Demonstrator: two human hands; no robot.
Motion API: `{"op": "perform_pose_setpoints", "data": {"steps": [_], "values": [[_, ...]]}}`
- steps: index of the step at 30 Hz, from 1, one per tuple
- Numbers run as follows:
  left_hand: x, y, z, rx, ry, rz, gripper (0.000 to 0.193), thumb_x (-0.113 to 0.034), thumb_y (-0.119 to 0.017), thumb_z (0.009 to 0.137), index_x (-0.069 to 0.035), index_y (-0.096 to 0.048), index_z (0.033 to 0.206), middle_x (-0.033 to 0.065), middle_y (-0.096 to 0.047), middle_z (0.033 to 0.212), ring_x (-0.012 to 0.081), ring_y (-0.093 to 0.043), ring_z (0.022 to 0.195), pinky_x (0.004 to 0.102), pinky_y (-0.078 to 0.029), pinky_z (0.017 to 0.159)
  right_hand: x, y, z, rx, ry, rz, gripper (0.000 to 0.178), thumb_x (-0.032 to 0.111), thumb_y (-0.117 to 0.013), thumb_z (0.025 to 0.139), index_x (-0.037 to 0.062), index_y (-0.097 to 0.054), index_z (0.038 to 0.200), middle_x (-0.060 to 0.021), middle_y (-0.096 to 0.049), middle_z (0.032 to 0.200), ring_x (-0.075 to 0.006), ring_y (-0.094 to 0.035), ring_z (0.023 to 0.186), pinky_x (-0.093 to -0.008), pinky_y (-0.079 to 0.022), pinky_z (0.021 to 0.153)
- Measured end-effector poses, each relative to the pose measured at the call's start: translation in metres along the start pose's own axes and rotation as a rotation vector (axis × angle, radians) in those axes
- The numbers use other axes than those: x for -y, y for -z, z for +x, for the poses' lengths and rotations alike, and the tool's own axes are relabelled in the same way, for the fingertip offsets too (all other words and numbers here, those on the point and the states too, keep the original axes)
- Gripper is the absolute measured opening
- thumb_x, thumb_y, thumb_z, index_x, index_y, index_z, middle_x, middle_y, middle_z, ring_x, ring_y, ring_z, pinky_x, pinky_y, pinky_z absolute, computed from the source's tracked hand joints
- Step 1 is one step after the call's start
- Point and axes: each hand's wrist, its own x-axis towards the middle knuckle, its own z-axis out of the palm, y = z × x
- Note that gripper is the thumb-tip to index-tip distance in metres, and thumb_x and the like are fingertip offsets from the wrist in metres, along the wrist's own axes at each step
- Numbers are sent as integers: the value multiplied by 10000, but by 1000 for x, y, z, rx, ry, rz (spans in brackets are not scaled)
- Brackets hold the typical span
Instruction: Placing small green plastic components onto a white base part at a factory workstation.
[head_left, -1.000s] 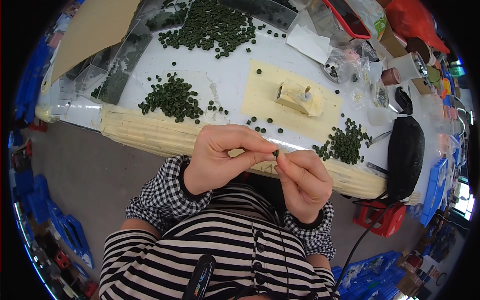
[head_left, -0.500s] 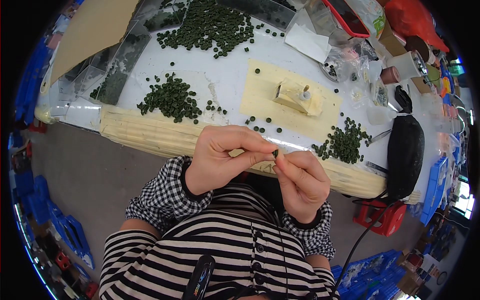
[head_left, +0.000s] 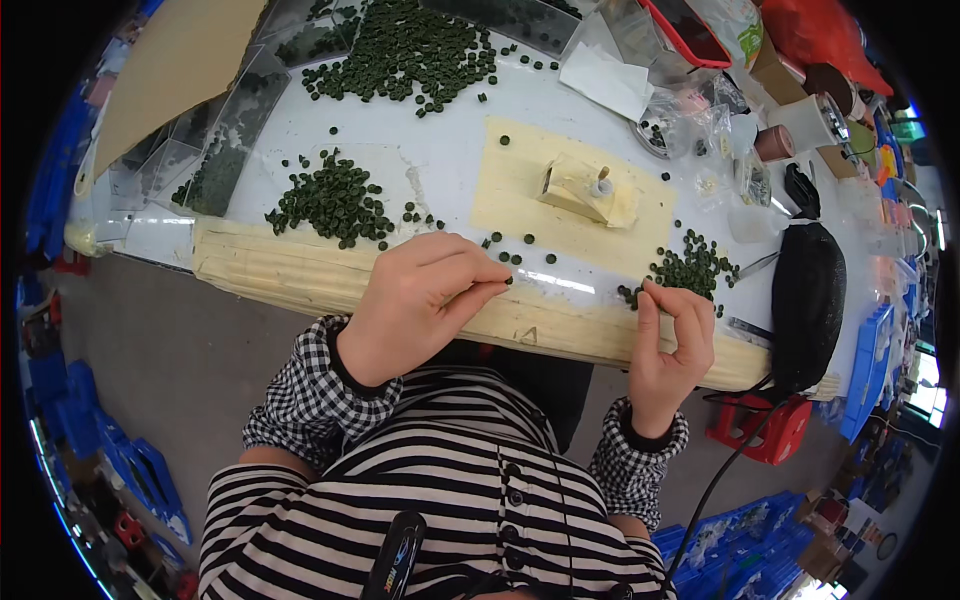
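My left hand (head_left: 408,308) is closed in a pinch, a small dark green round piece (head_left: 508,281) at the tips of its thumb and forefinger, just above the table's front edge. My right hand (head_left: 672,350) reaches the near side of the right-hand pile of small green pieces (head_left: 697,265). Its thumb and forefinger come together there; whether a piece sits between them is hidden. Beyond the left hand lies another heap of green pieces (head_left: 330,200), with several loose ones between the hands. A block wrapped in cream tape (head_left: 585,195), with a small peg on top, stands on a cream sheet (head_left: 490,190).
A large heap of green pieces (head_left: 410,50) lies at the back beside clear trays (head_left: 235,135) and a cardboard sheet (head_left: 170,80). White paper (head_left: 605,80), a red-cased phone (head_left: 690,30) and a black-wrapped bundle (head_left: 808,310) occupy the right. Cream padding (head_left: 290,265) covers the front edge.
My hands have parted from where their fingertips met. The right moved right to the small pile; the left shifted slightly left and up, keeping its piece. The view shifted slightly.
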Motion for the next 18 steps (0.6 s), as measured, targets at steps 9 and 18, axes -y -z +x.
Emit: {"op": "perform_pose_setpoints", "data": {"steps": [9, 18], "values": [[-1, -10, 3, 42, -136, 308, 190, 14, -705, 743, -15, -681, 929, 63, -579, 807, 217, -532, 732, 308, -451, 634, -2, -4, 4, 117, 125, -262, 128, 17, -720, 740, 34, -663, 853, -68, -600, 855, -262, -519, 862, -362, -422, 769], [7, 6, 2, -6, -83, 214, 192, 47, -674, 768, -9, -681, 951, 83, -638, 809, 225, -582, 731, 311, -473, 643, -1, -12, -1, -9, 104, -91, 110, -56, -655, 770, -4, -606, 853, -104, -615, 806, -272, -558, 744, -352, -454, 675]]}}
